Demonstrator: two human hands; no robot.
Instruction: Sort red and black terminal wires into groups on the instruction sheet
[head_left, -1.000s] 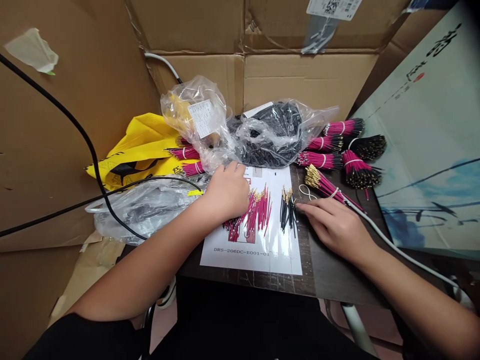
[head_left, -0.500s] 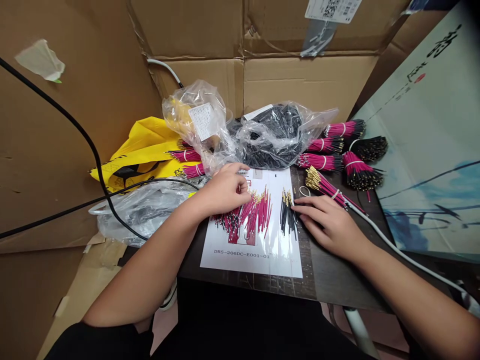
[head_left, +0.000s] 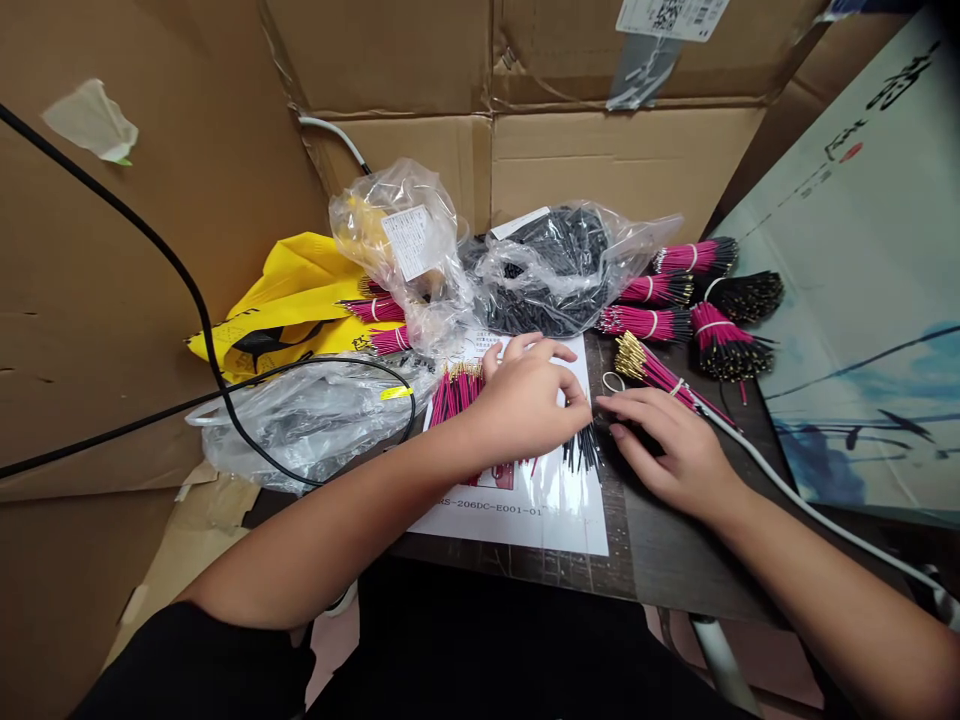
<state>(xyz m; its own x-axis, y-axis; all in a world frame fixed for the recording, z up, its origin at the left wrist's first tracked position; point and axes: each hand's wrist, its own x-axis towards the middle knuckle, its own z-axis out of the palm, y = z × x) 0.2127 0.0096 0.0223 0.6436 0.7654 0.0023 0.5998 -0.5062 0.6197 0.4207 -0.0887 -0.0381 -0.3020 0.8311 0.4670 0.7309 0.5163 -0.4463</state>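
My left hand (head_left: 525,400) reaches across the printed sheet (head_left: 555,525), its thumb and forefinger pinched over the loose black wires (head_left: 581,452). Whatever sits between those fingertips is hidden or too small to make out. Loose pink wires (head_left: 456,392) with gold tips lie on the sheet, partly covered by this hand and forearm. Just right of the black wires, my right hand (head_left: 671,450) rests at the sheet's edge with fingers stretched and thumb apart. Nothing shows in it. A small pale band loop (head_left: 613,382) lies beyond its fingertips.
Tied wire bundles (head_left: 731,345) lie at the right, one with gold ends (head_left: 649,368) closer in. Clear bags (head_left: 551,270) and a yellow bag (head_left: 289,300) stand behind. A black cable (head_left: 169,245) crosses the left; a white cable (head_left: 817,510) runs right. Cardboard (head_left: 622,165) walls the back.
My left hand has moved right, from the pink wires to the black wires, and now hides many of both. My right hand has shifted slightly right, off the black wires.
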